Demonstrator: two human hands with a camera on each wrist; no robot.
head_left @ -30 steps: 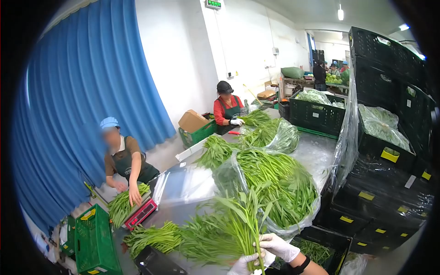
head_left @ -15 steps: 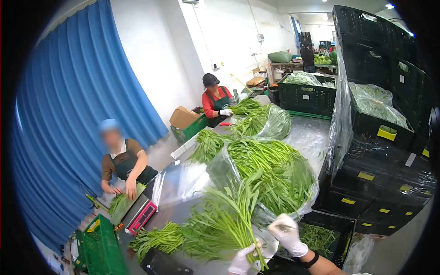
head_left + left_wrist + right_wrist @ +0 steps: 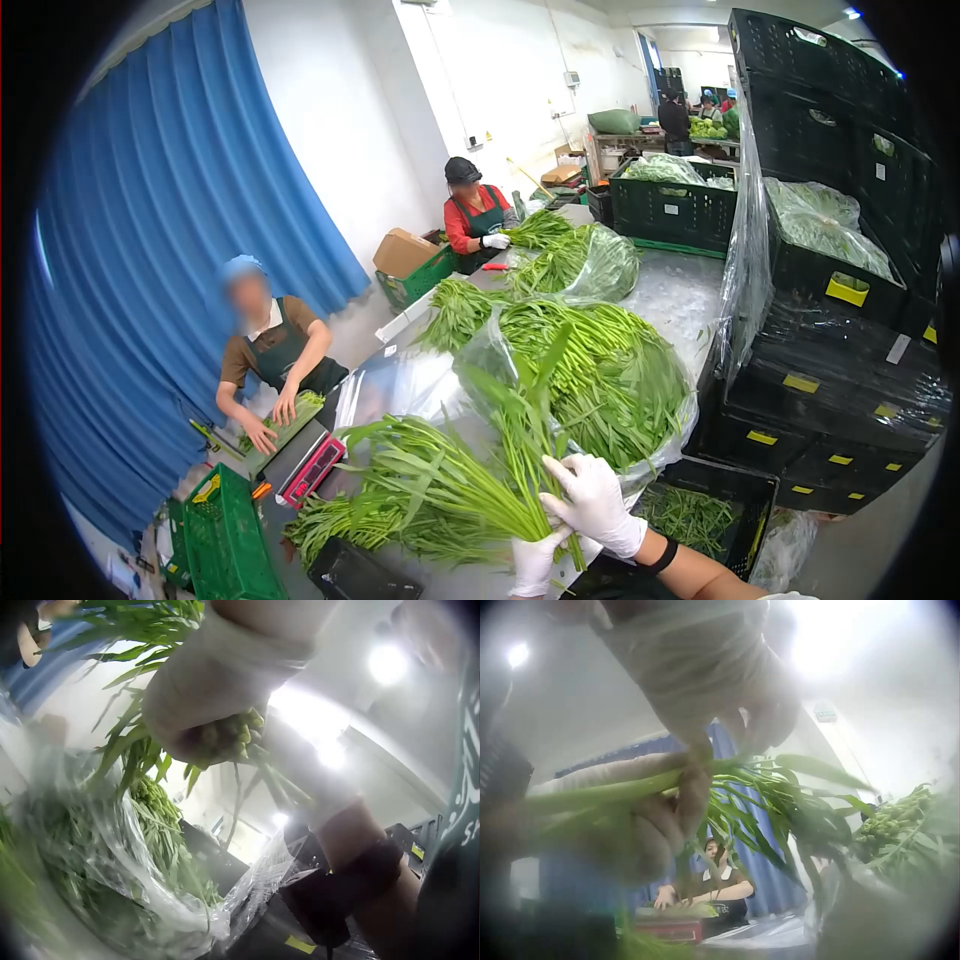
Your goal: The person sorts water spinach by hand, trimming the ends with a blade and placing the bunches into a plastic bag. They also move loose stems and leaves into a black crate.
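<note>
My gloved left hand [image 3: 536,562] grips the lower stems of a bunch of long-leaved greens [image 3: 440,480] near the front edge of the table. In the left wrist view that hand [image 3: 217,682] is curled round the stems, whose cut ends [image 3: 244,735] show beside it. Right beside it, my gloved right hand [image 3: 594,505] pinches stems of the same bunch between thumb and fingers. The right wrist view shows the right hand [image 3: 712,682] close above the left, stems [image 3: 630,787] passing between them. Leaves point up and to the left.
An open plastic bag of greens [image 3: 690,425] lies beyond my hands. A red scale [image 3: 312,470] and green crate [image 3: 225,540] stand left, near a person in an apron [image 3: 285,350]. Another person [image 3: 478,215] works farther back. Black crates [image 3: 800,400] are stacked right; one [image 3: 765,490] holds loose greens.
My right hand, raised apart from the bunch half a second ago, has come back to the stems. The bunch has spread lower to the left. The person at the scale has moved their hands.
</note>
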